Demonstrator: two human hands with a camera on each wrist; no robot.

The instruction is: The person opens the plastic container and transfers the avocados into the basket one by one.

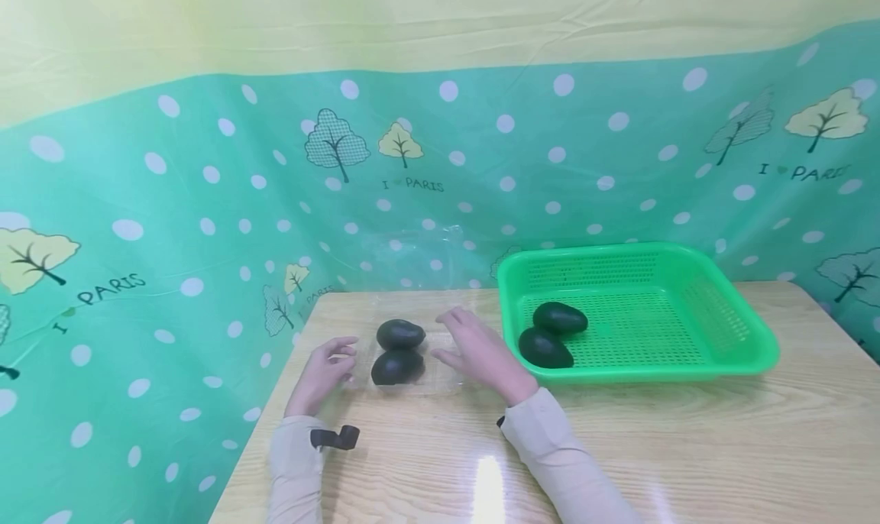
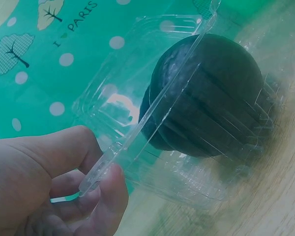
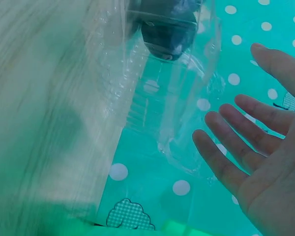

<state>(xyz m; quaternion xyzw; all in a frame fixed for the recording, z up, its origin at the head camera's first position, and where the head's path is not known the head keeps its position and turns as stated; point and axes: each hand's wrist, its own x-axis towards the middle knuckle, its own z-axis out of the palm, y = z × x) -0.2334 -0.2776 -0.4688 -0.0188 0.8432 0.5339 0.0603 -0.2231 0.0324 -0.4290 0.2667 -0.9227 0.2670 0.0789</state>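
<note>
"So, what are the hands doing?"

"On the left, the left hand (image 1: 321,373) pinches the rim of a clear plastic clamshell (image 2: 146,105), thumb and fingers closed on that thin edge. To its right, the right hand (image 1: 476,348) has hold of nothing; its fingers are spread wide, apart from the plastic."

"And the avocados?"

"Inside the clamshell are a far avocado (image 1: 401,334) and a near avocado (image 1: 397,367), side by side, on the left part of a wooden table (image 1: 412,463). Further right, two more avocados (image 1: 560,318) lie together at the left end of a green perforated basket (image 1: 667,373)."

"How is this best handled?"

"The lid seems raised on the far side. I'd judge the light plastic could slide or buckle, so keep the left pinch gentle, steady the right side with flat fingers, and keep both avocados clear of the seam"
</note>
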